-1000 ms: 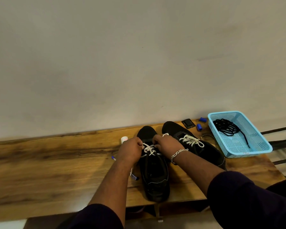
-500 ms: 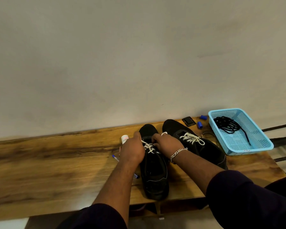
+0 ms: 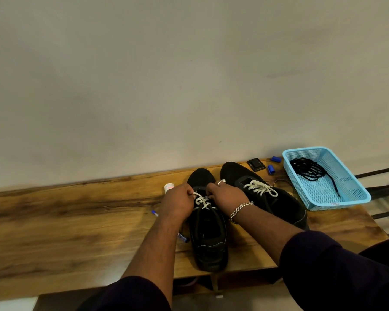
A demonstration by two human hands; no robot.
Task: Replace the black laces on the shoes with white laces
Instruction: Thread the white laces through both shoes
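Observation:
Two black shoes stand side by side on the wooden table (image 3: 76,221), toes toward the wall. The left shoe (image 3: 208,239) carries a white lace (image 3: 201,201) across its upper eyelets. My left hand (image 3: 177,204) pinches that lace at the shoe's left side. At the shoe's right side my right hand (image 3: 226,197), with a ring and a chain bracelet, holds the lace with curled fingers. The right shoe (image 3: 270,198) has a white lace (image 3: 261,188) tied on top. The black laces (image 3: 310,170) lie bundled in the blue basket (image 3: 355,191).
The basket stands at the table's right end, against the wall. A black case (image 3: 256,164) and two blue caps (image 3: 271,169) lie behind the right shoe. A small white bottle (image 3: 168,187) and a blue pen (image 3: 182,237) lie left of the left shoe. Dark metal bars (image 3: 384,189) run at the far right.
Both hands stay at the left shoe's white lace, shifting slightly as they work it. The view has tilted a little.

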